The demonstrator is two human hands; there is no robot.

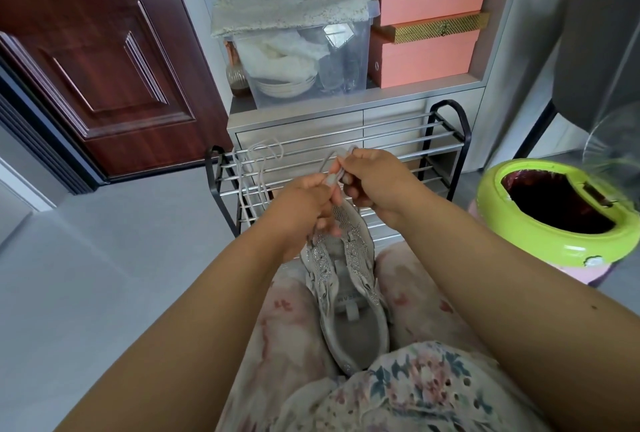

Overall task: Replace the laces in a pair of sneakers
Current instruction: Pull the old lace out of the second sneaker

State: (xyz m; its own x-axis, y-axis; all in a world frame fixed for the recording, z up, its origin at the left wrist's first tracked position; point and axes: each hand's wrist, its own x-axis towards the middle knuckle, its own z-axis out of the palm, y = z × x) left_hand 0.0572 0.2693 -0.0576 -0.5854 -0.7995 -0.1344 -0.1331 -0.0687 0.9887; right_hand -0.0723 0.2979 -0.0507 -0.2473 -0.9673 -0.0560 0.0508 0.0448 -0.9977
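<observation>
Threading looked like the step in hand. Sneaker (346,279) lay on the person's lap between the knees, toe pointing away toward the rack (346,154), heel near the body. Left hand (304,209) was curled over the toe end of the sneaker, fingers pinching the lace (329,163) just above the lowest eyelets. Right hand (374,178) was just beside it, touching or nearly so, thumb and finger pinched on the same lace, which looped up between the two hands. Both hands closed on the lace, neither one free.

Eyelet rows along the tongue looked bare; no lace crossing showed anywhere above the toe end, so lacing was judged at its very start on this shoe. Could not tell if the lace had passed through the first eyelets, since the left hand covered them. Could not tell either if the held lace was the new one or the old.

Loose lace (256,168) hung over the rack's left end, draped across the rods, well apart from the sneaker. Likely the removed one or a spare; unclear which.

Second sneaker was not in view, its state unknown. Left to do, by judgement: nearly all crossings on this shoe, tying off, then the other shoe.

Green bin (491,209) stood on the floor at right.
</observation>
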